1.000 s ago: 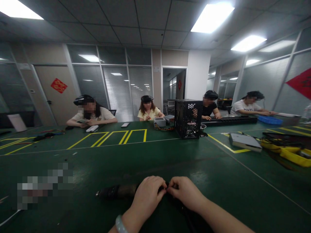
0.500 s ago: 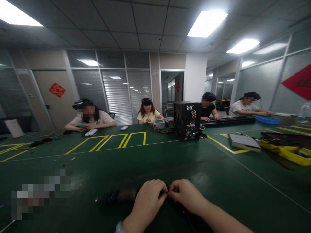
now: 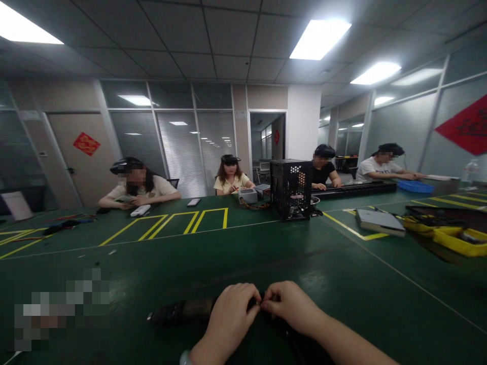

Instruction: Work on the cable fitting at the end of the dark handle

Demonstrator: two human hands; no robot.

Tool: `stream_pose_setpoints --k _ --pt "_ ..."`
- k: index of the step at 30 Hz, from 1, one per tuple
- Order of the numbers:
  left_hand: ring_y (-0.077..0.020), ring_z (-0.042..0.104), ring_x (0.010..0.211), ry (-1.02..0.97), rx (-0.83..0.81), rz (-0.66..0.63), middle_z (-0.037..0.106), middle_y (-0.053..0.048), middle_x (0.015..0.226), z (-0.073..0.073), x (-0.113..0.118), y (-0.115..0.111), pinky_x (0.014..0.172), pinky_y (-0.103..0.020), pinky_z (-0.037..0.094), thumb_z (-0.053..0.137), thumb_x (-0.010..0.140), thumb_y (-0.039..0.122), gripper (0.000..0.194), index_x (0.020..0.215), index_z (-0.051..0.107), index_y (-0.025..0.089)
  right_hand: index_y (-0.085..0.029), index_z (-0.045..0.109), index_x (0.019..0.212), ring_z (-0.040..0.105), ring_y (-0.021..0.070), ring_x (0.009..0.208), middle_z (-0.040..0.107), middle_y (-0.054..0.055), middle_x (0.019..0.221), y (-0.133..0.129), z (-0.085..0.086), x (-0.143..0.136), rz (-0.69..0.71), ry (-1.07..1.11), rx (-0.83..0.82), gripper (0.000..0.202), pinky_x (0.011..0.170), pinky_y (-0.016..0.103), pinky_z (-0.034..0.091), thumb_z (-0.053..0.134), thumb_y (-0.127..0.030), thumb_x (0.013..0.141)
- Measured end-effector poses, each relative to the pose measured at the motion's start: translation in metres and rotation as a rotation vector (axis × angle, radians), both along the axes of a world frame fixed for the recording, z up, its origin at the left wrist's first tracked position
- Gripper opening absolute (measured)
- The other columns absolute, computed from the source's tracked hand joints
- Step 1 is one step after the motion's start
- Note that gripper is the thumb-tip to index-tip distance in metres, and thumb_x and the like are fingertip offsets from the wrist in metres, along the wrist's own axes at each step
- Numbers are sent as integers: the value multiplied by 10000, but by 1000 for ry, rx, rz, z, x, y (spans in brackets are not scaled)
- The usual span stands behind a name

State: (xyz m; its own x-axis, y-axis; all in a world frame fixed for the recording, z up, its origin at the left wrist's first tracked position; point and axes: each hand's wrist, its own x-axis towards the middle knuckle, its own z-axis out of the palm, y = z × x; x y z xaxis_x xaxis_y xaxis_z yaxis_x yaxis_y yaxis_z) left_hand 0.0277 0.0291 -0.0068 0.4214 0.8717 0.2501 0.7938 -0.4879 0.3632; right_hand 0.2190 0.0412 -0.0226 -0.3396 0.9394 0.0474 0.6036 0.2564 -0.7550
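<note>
A dark, roughly cylindrical tool (image 3: 182, 310) with a metal tip at its left end lies on the green table (image 3: 152, 263). My left hand (image 3: 233, 312) rests over its right part, with thumb and fingers pinched together. Fingertip to fingertip with it, my right hand (image 3: 291, 306) is also closed in a pinch. Whatever small item sits between the fingertips is too small and dark to name. Something dark, perhaps a cable, runs below my right hand.
Beyond my hands stands a black computer case (image 3: 291, 190), beside a grey box (image 3: 248, 195). Rightward are a flat silver box (image 3: 380, 222), a yellow tray (image 3: 460, 241) and a blue tray (image 3: 415, 187). Several people sit across the table. A phone (image 3: 194, 202) lies there too.
The view has shifted slightly, moving the background a little to the left. My hands keep nearly the same pinched pose over the tool.
</note>
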Motion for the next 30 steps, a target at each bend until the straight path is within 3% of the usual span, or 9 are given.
stream_pose_setpoints --k 13,30 --pt "-192 551 889 -2 -18 2 631 6 924 1 0 -1 824 -321 370 558 832 212 73 879 604 241 -203 704 805 603 115 591 702 -17 668 0 -2 0 -9 -29 20 127 524 192 347 625 -302 809" --pt "-186 557 913 7 -15 0 637 10 951 5 1 -4 826 -318 376 565 828 232 77 891 608 244 -208 717 877 627 137 681 716 12 794 -7 11 4 24 -116 57 175 547 202 365 613 -337 821"
